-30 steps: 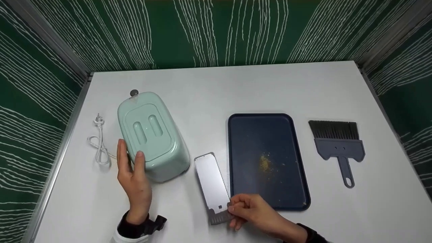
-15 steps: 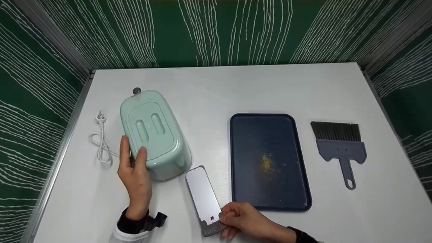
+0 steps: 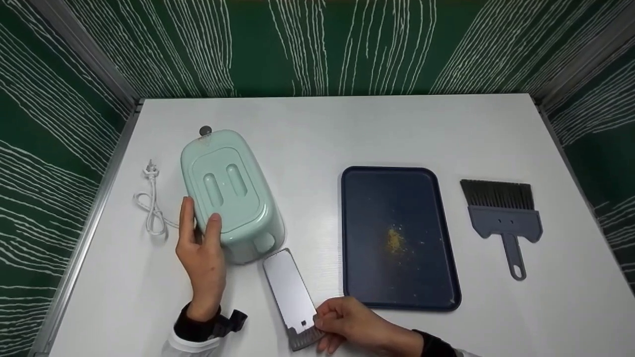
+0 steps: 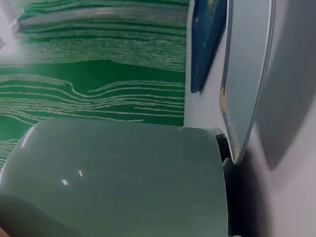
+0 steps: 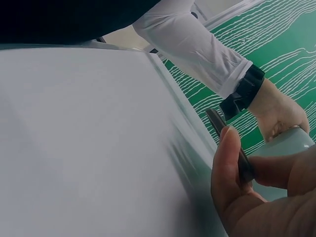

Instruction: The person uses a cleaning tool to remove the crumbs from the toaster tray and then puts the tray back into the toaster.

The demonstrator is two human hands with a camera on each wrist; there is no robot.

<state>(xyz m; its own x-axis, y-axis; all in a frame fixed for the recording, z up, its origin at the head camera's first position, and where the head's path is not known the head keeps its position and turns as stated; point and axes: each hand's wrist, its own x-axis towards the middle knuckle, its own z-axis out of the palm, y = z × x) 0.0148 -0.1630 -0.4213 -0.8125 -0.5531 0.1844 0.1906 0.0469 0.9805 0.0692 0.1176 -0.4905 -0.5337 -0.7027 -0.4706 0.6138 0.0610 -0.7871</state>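
Note:
A mint-green toaster (image 3: pixel 225 183) with a lid on top stands at the left of the white table. My left hand (image 3: pixel 201 258) rests against its near left corner, thumb on the lid and a straight finger along the side. My right hand (image 3: pixel 354 325) pinches the grey ridged handle of a flat metal crumb tray (image 3: pixel 290 290) between thumb and fingers. In the left wrist view, the far end of this crumb tray (image 4: pixel 244 79) is close to a dark opening at the toaster's base (image 4: pixel 118 177), with yellowish crumbs along its edge. Whether it touches there, I cannot tell.
A dark blue tray (image 3: pixel 392 198) with a small heap of yellow crumbs (image 3: pixel 395 241) lies right of centre. Farther right is a grey brush (image 3: pixel 503 218). A looped white cord with plug (image 3: pixel 154 203) lies left of the toaster. Green walls border the table.
My right hand has brought the crumb tray left and nearer to me, its far end now near the toaster's front base. My left hand stays on the toaster. The head view shifts slightly.

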